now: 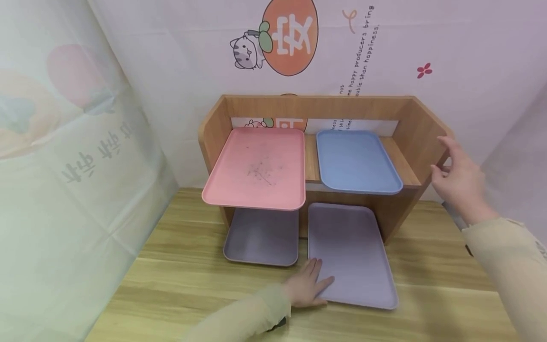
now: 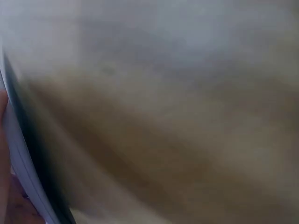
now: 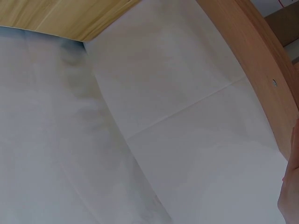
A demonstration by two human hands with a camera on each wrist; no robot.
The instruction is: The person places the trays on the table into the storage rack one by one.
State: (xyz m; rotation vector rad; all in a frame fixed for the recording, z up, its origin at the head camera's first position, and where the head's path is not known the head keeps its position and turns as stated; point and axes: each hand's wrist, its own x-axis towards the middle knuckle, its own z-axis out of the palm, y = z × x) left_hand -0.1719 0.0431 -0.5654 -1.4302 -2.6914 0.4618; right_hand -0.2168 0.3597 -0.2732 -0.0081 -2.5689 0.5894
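My left hand (image 1: 302, 287) rests at the near left corner of a large grey-purple tray (image 1: 348, 251), fingers spread over its edge. In the left wrist view, a strip of tray edge (image 2: 21, 154) shows beside a finger; the rest is blurred. The tray's far end reaches into the lower right of a wooden two-level shelf (image 1: 312, 107). Thumb and fingers bent with a gap between them, my right hand (image 1: 461, 183) is at the front edge of the shelf's right side panel (image 1: 427, 137). In the right wrist view, the hand appears against that panel (image 3: 266, 79).
On the upper level, a pink tray (image 1: 256, 166) with a dark branch pattern stands left of a blue tray (image 1: 356, 161); both overhang the front. A smaller grey-purple tray (image 1: 265, 240) sits at lower left. Printed cloth (image 1: 188, 61) hangs around the wooden table (image 1: 171, 285).
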